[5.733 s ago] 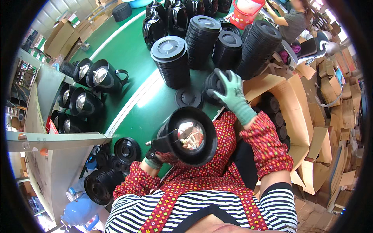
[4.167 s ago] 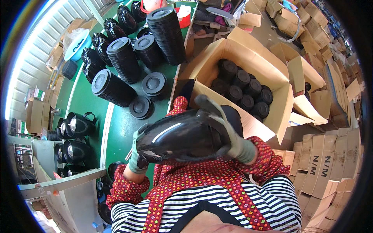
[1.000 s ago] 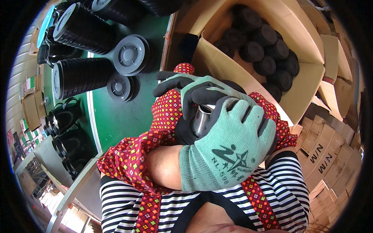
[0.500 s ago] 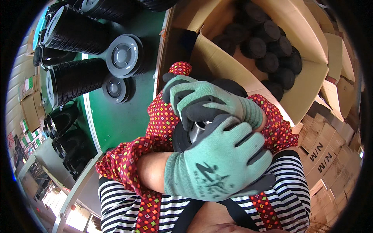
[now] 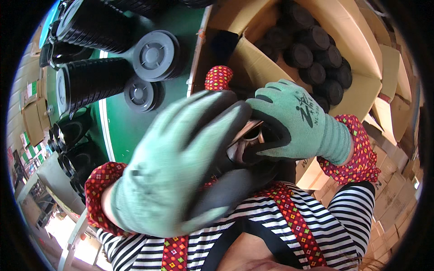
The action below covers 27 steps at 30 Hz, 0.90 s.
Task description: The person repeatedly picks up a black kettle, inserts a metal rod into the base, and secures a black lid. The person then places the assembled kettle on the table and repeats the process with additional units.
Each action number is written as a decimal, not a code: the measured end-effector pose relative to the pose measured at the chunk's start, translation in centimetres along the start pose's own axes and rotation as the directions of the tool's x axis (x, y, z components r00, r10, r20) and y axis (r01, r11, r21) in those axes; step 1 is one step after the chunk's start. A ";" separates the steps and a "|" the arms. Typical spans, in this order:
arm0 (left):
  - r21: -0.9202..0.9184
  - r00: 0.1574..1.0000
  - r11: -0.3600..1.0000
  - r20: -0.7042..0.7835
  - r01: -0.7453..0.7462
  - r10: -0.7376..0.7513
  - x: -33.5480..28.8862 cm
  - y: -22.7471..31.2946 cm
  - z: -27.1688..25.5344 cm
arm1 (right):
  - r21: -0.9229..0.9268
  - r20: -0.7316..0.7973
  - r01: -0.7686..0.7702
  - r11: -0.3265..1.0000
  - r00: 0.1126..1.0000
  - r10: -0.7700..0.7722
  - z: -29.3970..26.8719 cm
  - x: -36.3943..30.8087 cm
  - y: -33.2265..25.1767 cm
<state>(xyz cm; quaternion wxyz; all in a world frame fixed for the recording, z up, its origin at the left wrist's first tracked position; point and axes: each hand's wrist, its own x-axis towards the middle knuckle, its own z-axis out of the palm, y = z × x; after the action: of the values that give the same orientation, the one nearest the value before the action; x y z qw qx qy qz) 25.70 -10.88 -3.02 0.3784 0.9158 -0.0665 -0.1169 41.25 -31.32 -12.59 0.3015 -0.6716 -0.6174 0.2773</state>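
In front of my chest is a shiny silver metal piece [image 5: 237, 152] with a round opening, next to dark parts. Gloved in green and black, my right hand [image 5: 300, 124] is closed around its right side, thumb and fingers curled in. My left hand [image 5: 174, 167], in a matching glove, is smeared by motion. Its fingers stretch toward the metal piece from the left, and its dark thumb stands apart from them. The hands hide most of the piece, so its full shape cannot be made out.
On the green table [image 5: 122, 140] at left are tall stacks of black rings [image 5: 92, 83] and grey round discs [image 5: 156, 55]. An open cardboard box [image 5: 361, 97] at upper right holds several black round pieces [image 5: 316, 38]. Flattened cartons [image 5: 391, 194] lie at right.
My hands were crossed over each other; now they are apart on either side of the metal piece. The left hand has swung left, the right hand to the right and lower.
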 end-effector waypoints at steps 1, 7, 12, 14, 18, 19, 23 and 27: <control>0.177 0.997 0.983 0.046 0.052 -0.061 0.2 1.3 0.2 | -0.005 -0.023 -0.006 1.000 1.000 0.006 0.1 0.1 -0.3; 0.142 0.919 0.966 0.306 0.215 -0.250 2.4 -3.2 1.8 | -0.206 -0.151 -0.219 0.954 0.970 0.190 1.3 -1.0 -3.5; -0.029 0.980 0.998 0.190 -0.058 0.062 2.9 -8.4 3.8 | -0.262 -0.080 -0.320 0.911 0.948 0.309 -0.3 -1.6 -7.0; -0.045 0.972 0.989 0.186 -0.137 0.143 3.9 -10.7 4.9 | -0.274 -0.022 -0.341 0.899 0.937 0.348 -0.8 -1.7 -7.6; -0.069 0.917 0.915 -0.041 -0.398 0.396 6.3 -13.9 7.7 | -0.371 -0.044 -0.430 0.823 0.893 0.447 -1.1 -1.0 -9.4; -0.088 0.924 0.920 -0.015 -0.382 0.382 6.4 -14.3 7.9 | -0.404 -0.071 -0.434 0.805 0.892 0.446 -0.9 -1.0 -9.5; -0.045 0.915 0.916 -0.087 -0.399 0.394 6.0 -13.7 8.2 | -0.454 -0.117 -0.428 0.781 0.898 0.424 -0.1 -1.2 -9.7; 0.022 0.943 0.954 -0.141 -0.300 0.300 4.3 -11.8 6.3 | -0.470 -0.226 -0.293 0.833 0.952 0.207 0.0 -1.9 -8.5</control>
<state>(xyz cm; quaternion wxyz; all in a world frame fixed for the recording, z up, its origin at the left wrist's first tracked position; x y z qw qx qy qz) 28.55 -7.70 -16.38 0.3952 0.9011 -0.1780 0.0078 35.45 -32.69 -6.24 0.1293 -0.8222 -0.5471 0.0890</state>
